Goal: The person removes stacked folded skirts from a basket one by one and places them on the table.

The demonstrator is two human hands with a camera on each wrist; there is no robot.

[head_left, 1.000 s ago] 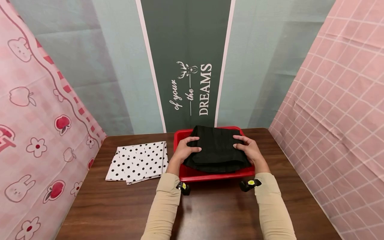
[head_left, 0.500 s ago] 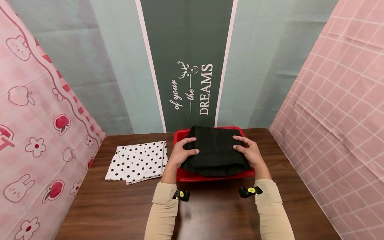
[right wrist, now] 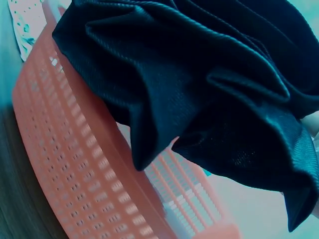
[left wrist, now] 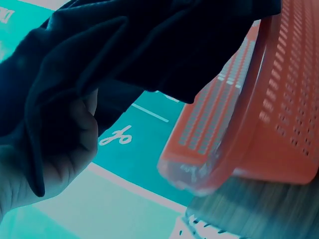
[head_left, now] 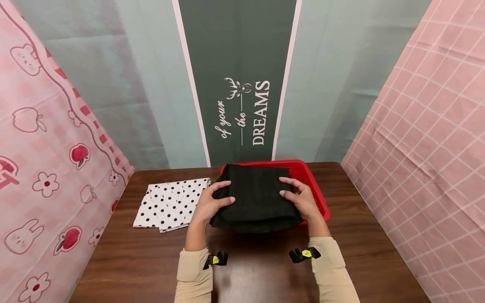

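Observation:
A folded black cloth (head_left: 257,198) is held between my two hands, raised above the red perforated basket (head_left: 321,198). My left hand (head_left: 208,204) grips its left side, thumb on top; in the left wrist view, curled fingers (left wrist: 88,124) show beneath the fabric. My right hand (head_left: 303,202) grips the opposite side, thumb and a finger on top, the other fingers hidden. From the right wrist, loose layers of black cloth (right wrist: 184,84) hang over the basket's rim, and the basket wall (right wrist: 75,164) is apart from them. The cloth hides much of the basket's inside.
A folded white cloth with black dots (head_left: 174,204) lies on the brown wooden table (head_left: 261,269), left of the basket. Fabric hangings stand on three sides: pink prints left and right, a green one (head_left: 235,50) with lettering behind.
Both hands have carried the black cloth left and nearer to me, up out of the basket. More of the basket's right side now shows. The dotted cloth has stayed put.

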